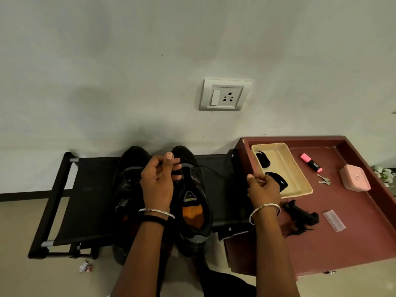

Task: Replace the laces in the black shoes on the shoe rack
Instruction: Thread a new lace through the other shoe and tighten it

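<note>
Beige floor (21, 232), black shoe rack (90, 200) against wall (128, 82). My left hand (158, 181) pinches lace (211, 170) over right-hand shoe (192, 211) mid-rack. My right hand (262, 189) pinches lace's end at rack's right edge. Risk: hard tug frees lace from my pinch or drags shoe off rack's front. Shoe lies front-to-back on rack, toe to wall.

- Bare fabric was left free on the shoe rack (90, 189), left of the black shoes (192, 211).
- The gap right of them was crossed by a lace (211, 169) and walled by the table (353, 249).
</note>
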